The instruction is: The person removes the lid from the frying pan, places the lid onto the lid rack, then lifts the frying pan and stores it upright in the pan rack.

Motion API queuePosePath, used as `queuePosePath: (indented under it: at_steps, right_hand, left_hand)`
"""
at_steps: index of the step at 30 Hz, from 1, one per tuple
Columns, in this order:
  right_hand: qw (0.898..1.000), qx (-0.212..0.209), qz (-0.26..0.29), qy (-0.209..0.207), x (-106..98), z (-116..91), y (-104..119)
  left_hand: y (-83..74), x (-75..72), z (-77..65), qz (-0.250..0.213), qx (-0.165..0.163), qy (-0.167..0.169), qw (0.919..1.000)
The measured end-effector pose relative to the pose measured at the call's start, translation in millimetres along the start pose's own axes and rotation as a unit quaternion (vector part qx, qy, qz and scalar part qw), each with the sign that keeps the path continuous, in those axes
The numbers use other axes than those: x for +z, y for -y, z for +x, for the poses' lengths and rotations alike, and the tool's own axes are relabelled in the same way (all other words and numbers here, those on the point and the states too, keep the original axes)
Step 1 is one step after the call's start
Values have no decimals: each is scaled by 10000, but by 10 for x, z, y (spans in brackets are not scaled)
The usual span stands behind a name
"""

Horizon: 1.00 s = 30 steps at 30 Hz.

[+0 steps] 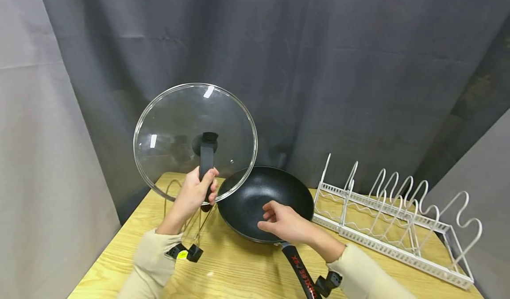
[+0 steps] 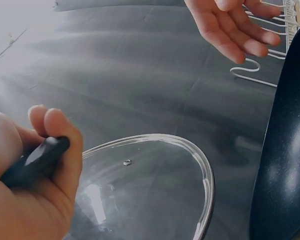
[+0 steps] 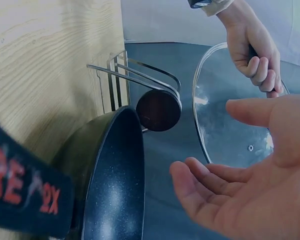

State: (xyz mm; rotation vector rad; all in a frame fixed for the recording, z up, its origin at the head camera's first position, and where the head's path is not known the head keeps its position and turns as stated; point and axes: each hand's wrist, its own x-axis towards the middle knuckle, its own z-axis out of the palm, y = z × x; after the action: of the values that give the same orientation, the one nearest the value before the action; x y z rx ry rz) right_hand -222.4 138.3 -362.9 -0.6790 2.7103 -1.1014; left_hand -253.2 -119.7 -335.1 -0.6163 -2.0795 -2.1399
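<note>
Up in the head view, the left hand point(image 1: 196, 190) has a firm grip on the black bar handle of a large, round, clear glass lid point(image 1: 185, 128) with a shiny metal rim, raised almost on edge at the left. The fingers and thumb wrap the handle's lower end, hiding it. Over to the right hand point(image 1: 287, 221): fingers loosely bent, holding nothing, hovering over the round black wok point(image 1: 259, 190) on the pale wooden table point(image 1: 223, 274). The wok's black handle point(image 1: 300, 270) carries red lettering (only partly legible, with its tip cut off below). A long white metal rack point(image 1: 382, 247) stands at the right, just beside the wok.

Across to the left wrist: curled fingers cover most of the lid's handle, the lid runs out of the bottom of the picture, and the wok is sliced by the right edge, with a gap between them. The right hand is cropped at the top, fingers spread a little.

And the right wrist shows that hand with its thumb well apart from the fingers, palm cropped at the right, covering part of the lid. Beyond the wok's rim sits a silvery wire stand point(image 3: 115, 75) bearing a dark brown disc point(image 3: 159, 110) (what it belongs to, I cannot tell).
</note>
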Motion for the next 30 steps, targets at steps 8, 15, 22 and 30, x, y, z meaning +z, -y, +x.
queuePosePath:
  at_steps: [8,15,22,30]
  right_hand:
    - [9997,-168,-82,148,79,167,95]
    - [9991,-204,-248,293,148,361,211]
    - [9985,-284,-419,229,266,568,278]
    - [9956,-196,-907,92,437,798,243]
  left_hand:
    - [-32,-162,-58,212,15,-232,9995]
    - [-79,-288,-58,371,16,-368,9986]
    - [-90,-405,-56,482,33,-641,9968]
    - [-86,-467,-66,686,150,-970,9928]
